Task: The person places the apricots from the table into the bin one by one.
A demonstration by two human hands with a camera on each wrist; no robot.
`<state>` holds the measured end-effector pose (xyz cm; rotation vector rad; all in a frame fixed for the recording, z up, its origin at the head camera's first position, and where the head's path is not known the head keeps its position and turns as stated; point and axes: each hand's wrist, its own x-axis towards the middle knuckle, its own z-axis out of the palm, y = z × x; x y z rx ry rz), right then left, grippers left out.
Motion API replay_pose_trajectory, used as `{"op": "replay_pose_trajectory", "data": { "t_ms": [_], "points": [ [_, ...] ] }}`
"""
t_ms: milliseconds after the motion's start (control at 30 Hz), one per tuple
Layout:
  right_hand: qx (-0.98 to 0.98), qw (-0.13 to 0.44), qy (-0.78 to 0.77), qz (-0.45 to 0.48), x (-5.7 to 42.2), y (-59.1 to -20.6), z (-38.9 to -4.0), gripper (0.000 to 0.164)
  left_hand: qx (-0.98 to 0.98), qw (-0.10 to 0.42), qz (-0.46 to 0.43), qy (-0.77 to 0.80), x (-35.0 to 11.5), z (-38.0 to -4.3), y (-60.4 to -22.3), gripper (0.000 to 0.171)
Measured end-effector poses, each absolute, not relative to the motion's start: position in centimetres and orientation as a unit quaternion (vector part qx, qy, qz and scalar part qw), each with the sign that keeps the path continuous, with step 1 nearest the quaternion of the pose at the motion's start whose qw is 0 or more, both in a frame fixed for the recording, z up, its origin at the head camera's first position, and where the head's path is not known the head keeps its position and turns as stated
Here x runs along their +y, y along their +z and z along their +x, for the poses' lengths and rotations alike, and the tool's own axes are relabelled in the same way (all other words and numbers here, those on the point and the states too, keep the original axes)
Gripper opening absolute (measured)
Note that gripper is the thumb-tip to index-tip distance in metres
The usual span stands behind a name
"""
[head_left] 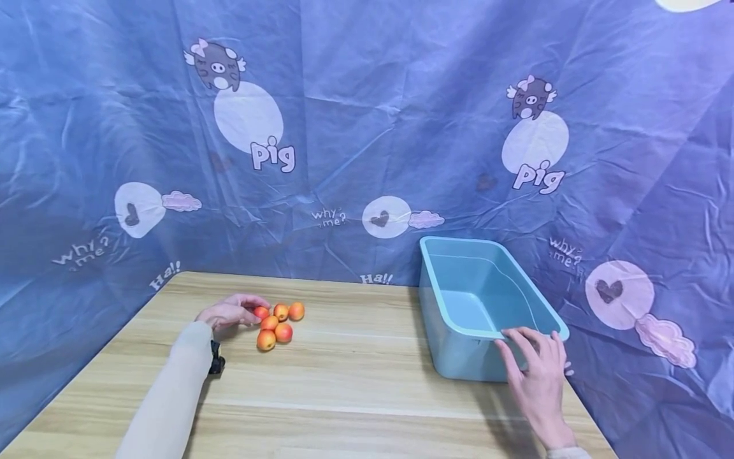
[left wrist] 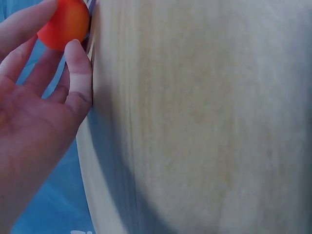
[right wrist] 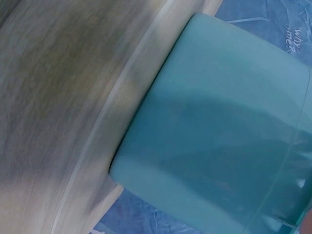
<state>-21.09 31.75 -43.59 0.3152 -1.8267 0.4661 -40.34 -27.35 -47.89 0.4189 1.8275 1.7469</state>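
At the left of the table, my left hand point(head_left: 229, 312) holds a small, round orange-red fruit point(left wrist: 63, 24) between thumb and fingers. That fruit is at the left side of a loose cluster of several red-and-yellow fruits point(head_left: 283, 332) on the wood. Over on the right, my right hand point(head_left: 536, 376) grips the near rim of a blue-green plastic tub point(head_left: 459, 354), fingertips over the edge and thumb on the outer wall. The tub stands upright, with its visible floor bare. In the right wrist view the tub's side point(right wrist: 209, 122) fills much of the picture.
A light wooden table point(head_left: 344, 395) carries everything. Blue fabric printed with pigs and clouds point(head_left: 355, 127) hangs behind the table and along its sides. The tub stands by the table's right edge, close to the fabric.
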Motion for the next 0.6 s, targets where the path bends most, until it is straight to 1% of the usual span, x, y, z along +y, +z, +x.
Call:
{"op": "replay_pose_trajectory", "data": {
  "t_ms": [167, 233, 300, 533, 600],
  "points": [
    [-0.780, 0.578, 0.199, 0.136, 31.7, -43.7, -21.3, 0.050, 0.733, 0.253, 0.131, 0.617, -27.4, -40.2, -47.8, 0.063],
    [-0.780, 0.578, 0.199, 0.136, 31.7, -43.7, -21.3, 0.050, 0.741, 0.247, 0.119, 0.612, -27.5, -40.1, -47.7, 0.064],
    [-0.780, 0.577, 0.199, 0.136, 31.6, -43.7, -21.3, 0.049, 0.751, 0.238, 0.124, 0.604, -27.6, -40.1, -47.7, 0.063],
    [-0.779, 0.579, 0.197, 0.136, 31.7, -43.7, -21.3, 0.049, 0.797, 0.179, 0.157, 0.555, -28.0, -40.3, -47.1, 0.057],
    [-0.779, 0.581, 0.196, 0.136, 31.7, -43.7, -21.4, 0.049, 0.803, 0.173, 0.165, 0.545, -28.0, -40.2, -46.8, 0.057]
  ]
}}
